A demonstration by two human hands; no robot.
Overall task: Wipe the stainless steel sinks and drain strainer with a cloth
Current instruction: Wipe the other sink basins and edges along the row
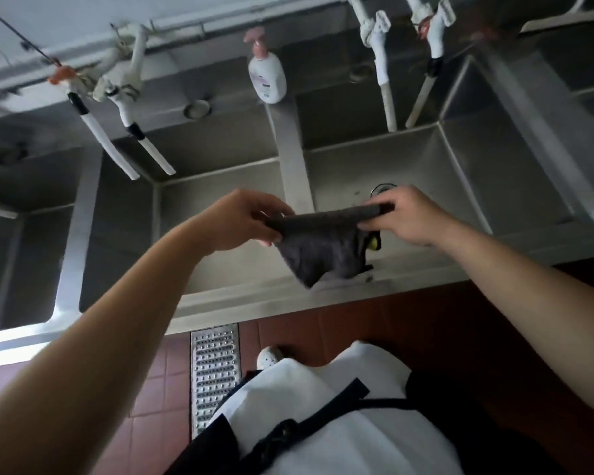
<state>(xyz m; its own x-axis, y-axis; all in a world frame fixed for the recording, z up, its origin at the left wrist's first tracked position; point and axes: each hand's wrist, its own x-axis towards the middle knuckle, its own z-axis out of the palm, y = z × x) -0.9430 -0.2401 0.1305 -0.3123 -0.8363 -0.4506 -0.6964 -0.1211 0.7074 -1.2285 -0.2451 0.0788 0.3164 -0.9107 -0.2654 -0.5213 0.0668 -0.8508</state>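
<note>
The picture is dim and grey. The deep steel sinks (374, 159) are dark inside. A bright white shine sits on the steel front edge at the far left. The white taps with long spouts (131, 108) look smeared and blurry. Straight lines bend near the edges. The dark grey cloth (323, 248) looks soft.
</note>
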